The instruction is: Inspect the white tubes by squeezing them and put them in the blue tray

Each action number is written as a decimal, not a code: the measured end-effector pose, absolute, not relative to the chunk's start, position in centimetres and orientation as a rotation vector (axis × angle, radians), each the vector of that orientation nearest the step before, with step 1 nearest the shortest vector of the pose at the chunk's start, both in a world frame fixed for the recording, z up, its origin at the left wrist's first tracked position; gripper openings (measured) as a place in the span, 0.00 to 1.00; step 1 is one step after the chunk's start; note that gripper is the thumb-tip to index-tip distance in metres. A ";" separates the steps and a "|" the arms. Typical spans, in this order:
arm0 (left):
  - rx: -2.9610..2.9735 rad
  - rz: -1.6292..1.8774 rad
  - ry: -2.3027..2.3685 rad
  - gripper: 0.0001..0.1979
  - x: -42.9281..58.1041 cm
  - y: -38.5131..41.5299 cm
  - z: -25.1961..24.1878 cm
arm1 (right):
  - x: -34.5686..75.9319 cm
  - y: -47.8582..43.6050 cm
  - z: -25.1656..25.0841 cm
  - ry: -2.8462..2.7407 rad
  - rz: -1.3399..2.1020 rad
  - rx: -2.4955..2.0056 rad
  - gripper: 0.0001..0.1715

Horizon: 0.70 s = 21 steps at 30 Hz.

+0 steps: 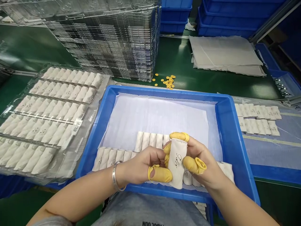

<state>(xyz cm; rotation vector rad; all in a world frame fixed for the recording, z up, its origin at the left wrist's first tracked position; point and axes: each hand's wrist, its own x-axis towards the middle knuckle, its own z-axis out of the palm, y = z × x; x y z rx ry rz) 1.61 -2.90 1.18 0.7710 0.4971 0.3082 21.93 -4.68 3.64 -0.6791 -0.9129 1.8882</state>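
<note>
Upright between both hands is a white fabric-like sleeve (178,161) with dark script lettering on its front. My left hand (147,166), in yellow finger cots, is closed on its left side with the thumb near the bottom. Yellow cots also cover fingers of my right hand (199,153), which grips the sleeve from the right, thumb beside the lettering. Beneath the hands lies a blue tray (169,91) lined with white paper (160,116). Rows of similar white sleeves (152,140) fill its near part, partly hidden by my hands.
At left, clear plastic trays (77,125) hold rows of white sleeves. A tall stack of clear trays (141,47) stands behind. Yellow discs (168,82) lie scattered on the green table (175,56). Paper sheets (225,53), blue bins (228,18) and more sleeves (261,121) are toward the right.
</note>
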 end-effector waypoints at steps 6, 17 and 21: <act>0.897 0.353 0.484 0.25 1.5 -2.8 1.3 | 21.6 -4.8 3.7 -0.872 1.911 -0.680 0.23; 1.927 1.182 0.582 0.56 1.2 -2.5 -0.3 | 21.4 -4.9 3.5 -0.811 1.915 -0.752 0.21; 1.960 1.274 0.393 0.54 1.8 -2.3 -0.4 | 21.1 -5.0 3.3 -0.834 2.024 -0.732 0.25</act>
